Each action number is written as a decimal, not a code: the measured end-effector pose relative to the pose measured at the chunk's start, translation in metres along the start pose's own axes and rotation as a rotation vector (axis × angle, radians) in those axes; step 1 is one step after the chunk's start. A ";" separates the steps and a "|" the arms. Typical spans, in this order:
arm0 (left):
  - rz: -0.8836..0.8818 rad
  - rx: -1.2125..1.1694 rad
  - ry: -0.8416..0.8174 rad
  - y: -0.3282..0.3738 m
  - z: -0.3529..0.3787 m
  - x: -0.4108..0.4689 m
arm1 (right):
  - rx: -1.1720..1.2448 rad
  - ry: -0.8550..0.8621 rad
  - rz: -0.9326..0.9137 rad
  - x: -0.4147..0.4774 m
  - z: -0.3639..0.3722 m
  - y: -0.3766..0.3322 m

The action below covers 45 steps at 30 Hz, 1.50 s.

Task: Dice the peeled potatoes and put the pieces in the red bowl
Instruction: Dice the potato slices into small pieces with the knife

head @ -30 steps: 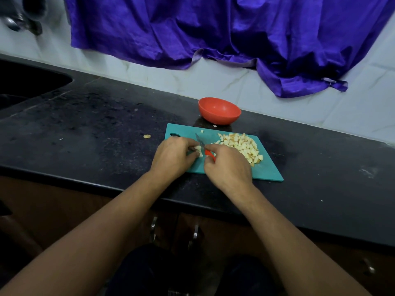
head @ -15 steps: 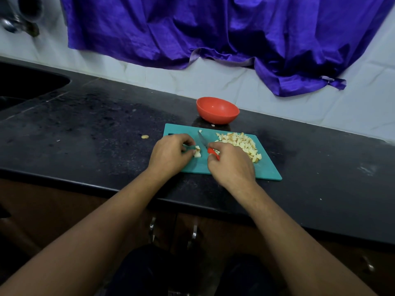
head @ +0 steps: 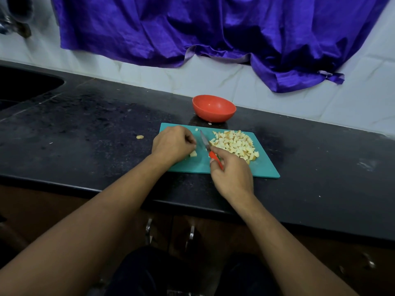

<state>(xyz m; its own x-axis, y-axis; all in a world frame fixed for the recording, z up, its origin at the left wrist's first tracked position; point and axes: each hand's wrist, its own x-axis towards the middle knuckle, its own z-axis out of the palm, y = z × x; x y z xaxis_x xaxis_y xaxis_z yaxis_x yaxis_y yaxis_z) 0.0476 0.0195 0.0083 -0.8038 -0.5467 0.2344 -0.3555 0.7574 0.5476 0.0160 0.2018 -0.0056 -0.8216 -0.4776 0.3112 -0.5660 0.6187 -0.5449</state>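
A teal cutting board [head: 263, 169] lies on the black counter. A heap of diced potato [head: 235, 144] covers its right half. My left hand [head: 173, 144] sits on the board's left part, fingers curled over a small potato piece [head: 193, 154] that shows under them. My right hand [head: 232, 174] grips a knife [head: 205, 143] by its red handle; the blade points away from me, between the two hands and just left of the heap. The red bowl [head: 213, 107] stands behind the board, and I see nothing inside it.
A stray potato bit [head: 140, 137] lies on the counter [head: 96, 129] left of the board. A dark sink [head: 23, 86] is at the far left. Purple cloth [head: 213, 28] hangs on the tiled wall behind. Cabinet handles [head: 191, 232] show below the counter edge.
My hands have drawn apart. The right hand pulled back toward me with the knife, so the blade now shows free of the piece under my left hand.
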 end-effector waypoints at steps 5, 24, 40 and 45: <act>0.044 -0.101 -0.003 -0.012 -0.004 -0.001 | 0.004 0.013 -0.021 -0.001 0.001 0.001; 0.069 -0.124 0.032 -0.020 -0.002 -0.019 | -0.011 -0.020 -0.020 -0.002 -0.002 -0.004; 0.054 -0.106 0.133 -0.015 0.006 -0.031 | -0.183 -0.072 -0.017 0.000 -0.018 -0.034; 0.088 -0.087 0.142 -0.015 0.004 -0.035 | -0.211 -0.072 -0.083 -0.005 -0.014 -0.040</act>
<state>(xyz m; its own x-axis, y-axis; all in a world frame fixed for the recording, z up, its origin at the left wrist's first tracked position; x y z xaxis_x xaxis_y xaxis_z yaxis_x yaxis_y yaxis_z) 0.0788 0.0287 -0.0116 -0.7523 -0.5294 0.3922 -0.2394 0.7742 0.5859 0.0417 0.1875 0.0254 -0.7693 -0.5704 0.2879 -0.6389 0.6890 -0.3422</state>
